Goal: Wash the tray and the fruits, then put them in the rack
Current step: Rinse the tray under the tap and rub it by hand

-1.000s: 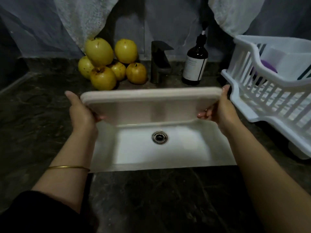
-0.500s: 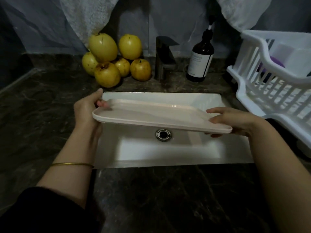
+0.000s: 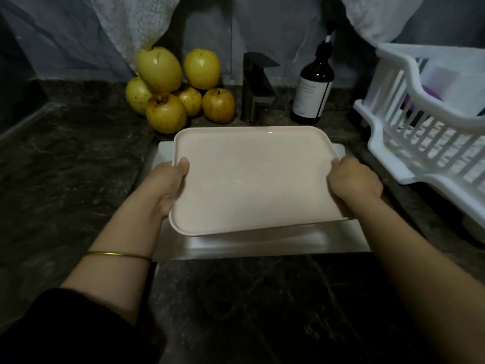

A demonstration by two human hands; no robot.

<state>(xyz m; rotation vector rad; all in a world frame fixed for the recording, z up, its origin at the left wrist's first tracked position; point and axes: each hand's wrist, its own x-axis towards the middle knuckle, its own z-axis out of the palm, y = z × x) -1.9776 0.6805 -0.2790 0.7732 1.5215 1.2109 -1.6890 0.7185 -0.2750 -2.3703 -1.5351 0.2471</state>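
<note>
1. A pale pink rectangular plastic tray (image 3: pixel 252 179) is held over the white rectangular sink (image 3: pixel 262 243). Its upper face is turned toward the camera and it hides most of the basin.
2. The left hand (image 3: pixel 168 185) grips the tray's left short edge. The thumb lies on top, over the rim, and the fingers are beneath the tray and hidden.
3. The right hand (image 3: pixel 351 179) grips the right short edge, curled over the rim with the knuckles up. Its fingertips cannot be seen.
4. A thin gold bangle (image 3: pixel 118 254) circles the left forearm, and a black sleeve (image 3: pixel 65 324) covers the arm further up. The right forearm is bare.
5. Six yellow fruits (image 3: pixel 168 88), apple-like with brown specks, are piled on the dark marbled stone bench (image 3: pixel 65 166) beyond the sink's far left corner. Two sit on top of the others. The front one lies near the tray's far left corner but apart from it.
6. A dark metal tap (image 3: pixel 256 88) stands upright behind the sink. It is between the fruits and a brown glass pump bottle (image 3: pixel 313 93) with a pale label.
7. A white slatted plastic rack (image 3: pixel 420 143) sits on the bench to the right of the sink, apart from the tray. A purple thing (image 3: pixel 430 93) shows inside it, too hidden to identify.
8. White cloths (image 3: pixel 126 24) hang against the wall above the fruits and above the rack
</note>
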